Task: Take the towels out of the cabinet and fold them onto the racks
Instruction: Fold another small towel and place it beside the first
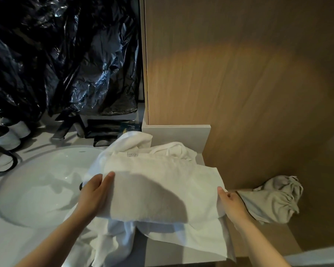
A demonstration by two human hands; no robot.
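**A:** Where is the folded towel [158,191]?

**B:** Just right of the sink basin [37,185], held level between both hands above a heap of loose towels [168,149].

**A:** How do the hands have it?

**B:** The left hand [94,195] grips the end nearest the basin. Its thumb lies flat on top and the other fingers are tucked underneath, out of sight. The right hand [232,204] holds the end farthest from the basin, thumb at the edge and fingers curled against the cloth.

**A:** So the towel spans the two grips?

**B:** Yes. It is a thick white slab running from one hand to the other, with a small label [132,154] at the edge away from the person.

**A:** Anything in the basin?

**B:** The heap's left side hangs over the basin's right rim, beside the left hand.

**A:** Other containers?

**B:** A grey drawstring bag [274,201] lies farther right of the basin, just past the right hand. Its mouth is drawn tight, so the contents are hidden. Behind the basin stands a crumpled black plastic bag [66,54], and I cannot tell what it holds.
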